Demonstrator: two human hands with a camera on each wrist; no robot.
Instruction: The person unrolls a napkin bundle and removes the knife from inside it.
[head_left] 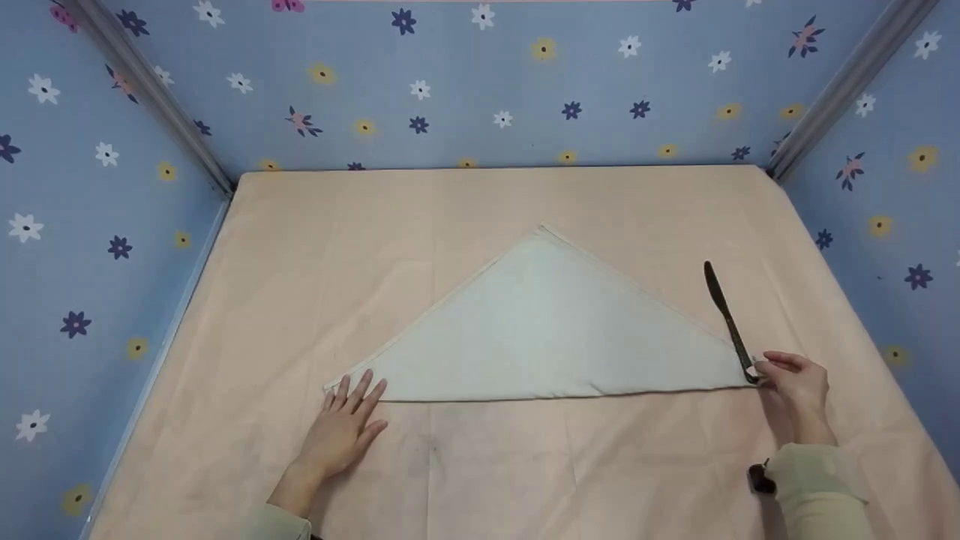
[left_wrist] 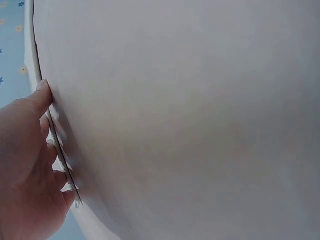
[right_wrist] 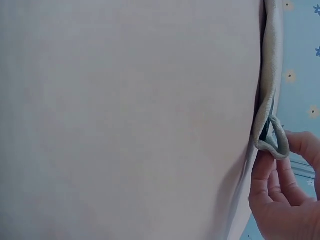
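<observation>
A pale grey-white cloth (head_left: 517, 330) lies folded into a triangle, its long edge toward the person and its peak pointing away. Across its right corner lies a dark table knife (head_left: 721, 304), tilted, its far end beyond the cloth. My right hand (head_left: 804, 384) pinches that corner between thumb and fingers, at the knife's near end. In the right wrist view the cloth corner (right_wrist: 272, 145) curls up in a loop, with something dark inside it. My left hand (head_left: 337, 436) rests with spread fingers on the left corner, holding nothing.
A peach-coloured cloth (head_left: 480, 465) with faint creases covers the table. Blue flowered panels (head_left: 480, 82) stand at the back and on both sides, with grey posts (head_left: 840, 97) at the back corners. A black device (head_left: 761, 478) sits at the right wrist.
</observation>
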